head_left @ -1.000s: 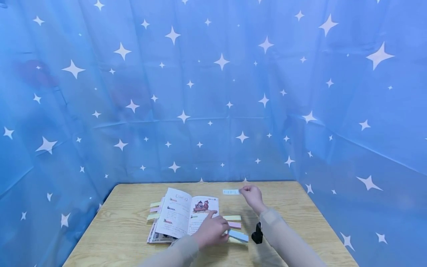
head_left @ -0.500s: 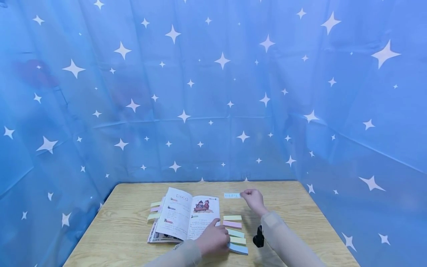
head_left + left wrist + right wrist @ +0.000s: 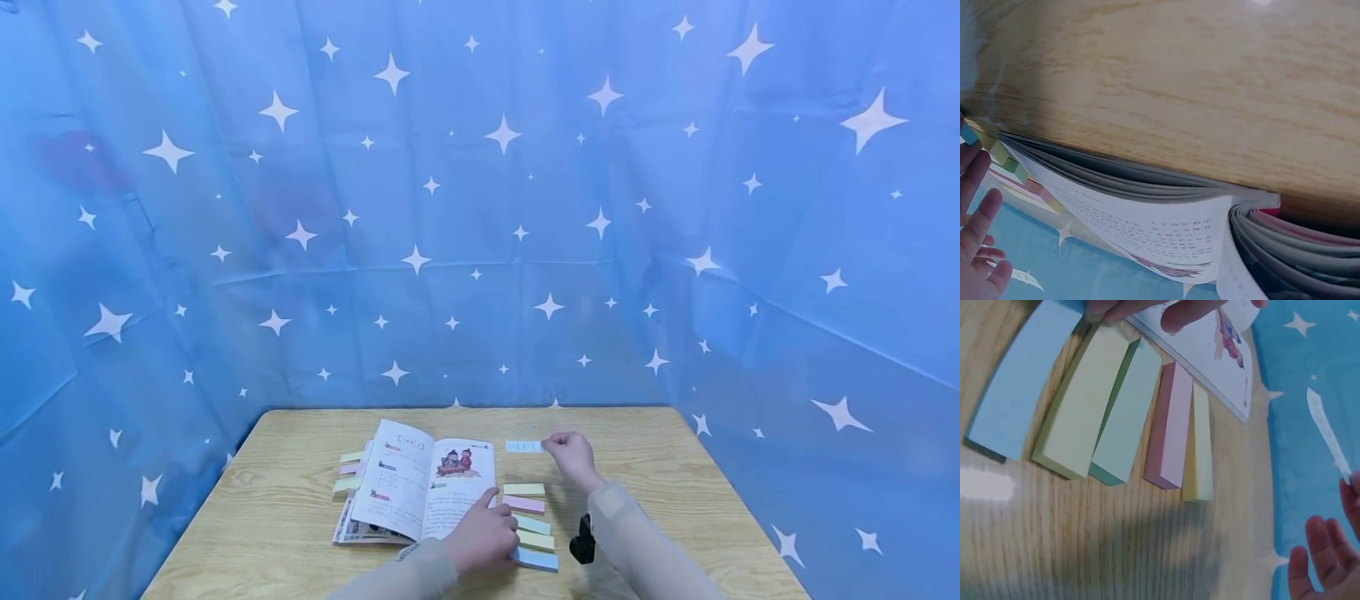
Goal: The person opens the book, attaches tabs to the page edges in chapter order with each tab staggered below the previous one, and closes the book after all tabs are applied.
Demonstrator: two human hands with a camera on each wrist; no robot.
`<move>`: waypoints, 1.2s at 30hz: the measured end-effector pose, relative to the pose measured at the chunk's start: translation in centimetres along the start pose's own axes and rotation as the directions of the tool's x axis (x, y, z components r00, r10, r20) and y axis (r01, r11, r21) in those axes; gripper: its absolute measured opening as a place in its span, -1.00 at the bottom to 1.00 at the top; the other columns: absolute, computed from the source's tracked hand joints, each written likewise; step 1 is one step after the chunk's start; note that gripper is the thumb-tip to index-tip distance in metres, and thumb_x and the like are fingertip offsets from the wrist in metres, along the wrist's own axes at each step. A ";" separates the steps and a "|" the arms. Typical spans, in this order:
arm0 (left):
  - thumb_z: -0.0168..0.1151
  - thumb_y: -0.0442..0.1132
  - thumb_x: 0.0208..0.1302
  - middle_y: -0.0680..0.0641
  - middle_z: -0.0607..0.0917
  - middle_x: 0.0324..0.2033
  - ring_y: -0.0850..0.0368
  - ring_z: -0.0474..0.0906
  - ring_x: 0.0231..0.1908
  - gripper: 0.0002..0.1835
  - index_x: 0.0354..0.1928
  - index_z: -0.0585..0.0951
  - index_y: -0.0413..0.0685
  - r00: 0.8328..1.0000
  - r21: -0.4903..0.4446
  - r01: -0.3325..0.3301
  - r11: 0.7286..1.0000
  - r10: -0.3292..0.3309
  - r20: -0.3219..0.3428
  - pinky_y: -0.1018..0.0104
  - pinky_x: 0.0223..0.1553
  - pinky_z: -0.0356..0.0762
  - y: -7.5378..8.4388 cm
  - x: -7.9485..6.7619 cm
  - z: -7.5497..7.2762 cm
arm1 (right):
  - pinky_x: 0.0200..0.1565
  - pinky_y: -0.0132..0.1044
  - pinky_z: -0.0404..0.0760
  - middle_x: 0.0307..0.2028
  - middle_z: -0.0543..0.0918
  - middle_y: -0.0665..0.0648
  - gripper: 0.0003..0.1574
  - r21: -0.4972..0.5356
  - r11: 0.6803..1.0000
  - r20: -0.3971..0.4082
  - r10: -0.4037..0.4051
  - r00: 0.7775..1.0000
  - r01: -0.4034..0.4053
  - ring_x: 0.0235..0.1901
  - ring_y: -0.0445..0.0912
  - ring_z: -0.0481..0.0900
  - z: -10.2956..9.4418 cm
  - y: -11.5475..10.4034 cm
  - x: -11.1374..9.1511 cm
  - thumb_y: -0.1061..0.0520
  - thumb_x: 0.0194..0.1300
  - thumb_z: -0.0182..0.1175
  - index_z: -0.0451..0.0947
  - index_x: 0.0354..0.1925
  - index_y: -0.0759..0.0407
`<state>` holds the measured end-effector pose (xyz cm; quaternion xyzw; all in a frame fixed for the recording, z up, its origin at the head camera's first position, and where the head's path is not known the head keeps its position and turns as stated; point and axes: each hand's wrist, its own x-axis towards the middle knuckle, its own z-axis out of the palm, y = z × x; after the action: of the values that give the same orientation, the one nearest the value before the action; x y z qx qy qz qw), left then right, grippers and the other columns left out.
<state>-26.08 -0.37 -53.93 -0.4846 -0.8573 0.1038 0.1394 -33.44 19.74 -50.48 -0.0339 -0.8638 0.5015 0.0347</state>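
An open book [image 3: 393, 479] with printed text and a picture of two figures lies on the table. My left hand [image 3: 483, 533] is at the book's lower right, its index finger stretched along the page edge. Its other fingers hold the near end of a blue sticky note pad [image 3: 1016, 394]. Farther back, my right hand [image 3: 573, 458] pinches one end of a pale blue sticky note strip [image 3: 523, 447] with writing on it. In the right wrist view that strip [image 3: 1330, 437] stands out from the fingertips, slightly bent, with the other fingers spread.
Beside the book's right edge, yellow [image 3: 1085, 406], green [image 3: 1125, 419] and pink [image 3: 1169, 428] sticky note pads lie in a row. Coloured tabs [image 3: 347, 471] jut from the book's left side. A starry blue curtain [image 3: 480, 208] surrounds the wooden table [image 3: 285, 450].
The blue pad has moved down to the near end of the row and lies straighter. My left hand has shifted slightly nearer. The right hand has drawn the strip a little closer.
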 end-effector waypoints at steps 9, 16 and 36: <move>0.39 0.15 -0.05 0.30 0.54 -0.54 0.31 0.48 -0.30 -0.83 -0.59 0.65 0.35 1.000 0.017 0.002 1.000 -0.002 -0.014 0.03 0.16 0.38 0.0 -0.2 -0.4 | -0.49 -0.26 0.30 -0.77 0.15 -0.05 -0.56 0.017 1.000 0.001 -0.004 1.000 0.004 -0.73 -0.15 0.08 0.4 0.8 -0.7 0.17 0.33 0.13 0.33 -0.69 0.13; 0.28 0.11 0.03 0.28 0.50 -0.56 0.29 0.43 -0.39 -0.73 -0.71 0.54 0.28 0.995 -0.111 0.095 0.989 -0.097 -0.013 0.10 0.04 0.44 -1.1 -0.5 -1.2 | -0.36 -0.22 0.51 -0.50 0.59 0.11 -0.73 0.021 0.999 0.007 0.034 0.999 -0.034 -0.52 -0.10 0.43 0.4 1.4 -1.5 0.15 0.30 0.19 0.61 -0.36 0.39; 0.25 -0.11 0.15 0.22 0.32 -0.76 0.31 0.22 -0.71 -0.69 -0.73 0.50 0.17 0.879 -0.385 0.454 0.804 -0.474 0.047 0.39 -0.65 0.20 -5.2 -2.1 0.6 | -0.42 -0.31 0.51 -0.48 0.59 0.09 -0.82 0.063 0.981 0.104 0.175 0.979 -0.182 -0.46 -0.08 0.52 3.5 1.8 -5.3 0.15 0.17 0.24 0.62 -0.37 0.29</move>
<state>-29.38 -4.88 -53.15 -0.2807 -0.9490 -0.1163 0.0845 -28.49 17.07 -53.89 -0.0855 -0.8393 0.5345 -0.0517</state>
